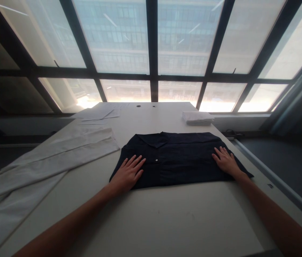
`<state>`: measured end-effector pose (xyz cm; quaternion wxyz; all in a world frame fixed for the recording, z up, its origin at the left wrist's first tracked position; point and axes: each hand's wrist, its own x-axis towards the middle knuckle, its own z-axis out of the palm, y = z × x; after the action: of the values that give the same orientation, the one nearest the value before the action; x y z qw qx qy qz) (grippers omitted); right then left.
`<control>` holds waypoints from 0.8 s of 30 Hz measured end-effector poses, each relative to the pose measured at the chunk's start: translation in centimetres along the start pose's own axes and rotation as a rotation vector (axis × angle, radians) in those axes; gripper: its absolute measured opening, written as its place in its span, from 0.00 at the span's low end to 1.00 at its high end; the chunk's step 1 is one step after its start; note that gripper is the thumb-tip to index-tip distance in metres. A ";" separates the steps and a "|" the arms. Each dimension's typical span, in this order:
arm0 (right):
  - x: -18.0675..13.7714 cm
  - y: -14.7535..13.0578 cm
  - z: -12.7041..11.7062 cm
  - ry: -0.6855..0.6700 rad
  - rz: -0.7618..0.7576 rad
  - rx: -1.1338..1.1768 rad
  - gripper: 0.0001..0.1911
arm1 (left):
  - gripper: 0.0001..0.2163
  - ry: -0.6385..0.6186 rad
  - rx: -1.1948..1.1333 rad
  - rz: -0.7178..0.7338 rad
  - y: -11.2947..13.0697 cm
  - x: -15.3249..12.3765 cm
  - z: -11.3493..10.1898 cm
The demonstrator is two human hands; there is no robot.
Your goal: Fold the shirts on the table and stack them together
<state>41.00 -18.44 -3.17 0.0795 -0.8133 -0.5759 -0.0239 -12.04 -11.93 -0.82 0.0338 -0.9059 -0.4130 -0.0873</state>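
A dark navy shirt [183, 157] lies folded in a wide flat shape on the white table [167, 214]. Its collar shows at the upper left, with one white button below it. My left hand [128, 173] rests flat on the shirt's left part, fingers spread. On its right part, my right hand [226, 161] lies palm down with the fingers apart. Neither hand grips the cloth. To the left of my left hand, white trousers or a similar long white garment [68, 157] stretch across the table and past its left edge.
At the back left of the table lie loose white paper sheets [97, 113]. A stack of folded white cloth or paper [197, 117] sits at the back right. Beyond the far edge stand large windows [124, 35]. A grey curtain [298, 89] hangs at the right.
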 end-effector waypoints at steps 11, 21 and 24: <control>0.3 1.5 0.4 0.070 0.156 -0.025 0.37 | 0.26 -0.011 -0.005 0.003 -0.1 0.0 0.1; 0.2 1.1 0.3 0.195 0.066 0.044 0.34 | 0.26 -0.054 -0.043 -0.021 0.3 0.1 -0.7; 0.4 1.2 0.1 0.265 0.041 0.086 0.32 | 0.28 -0.039 -0.123 -0.028 0.0 0.2 -0.8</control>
<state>42.30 -18.43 -3.29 0.1904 -0.8103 -0.5442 -0.1048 -12.01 -11.94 0.04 -0.0312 -0.9019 -0.4202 -0.0951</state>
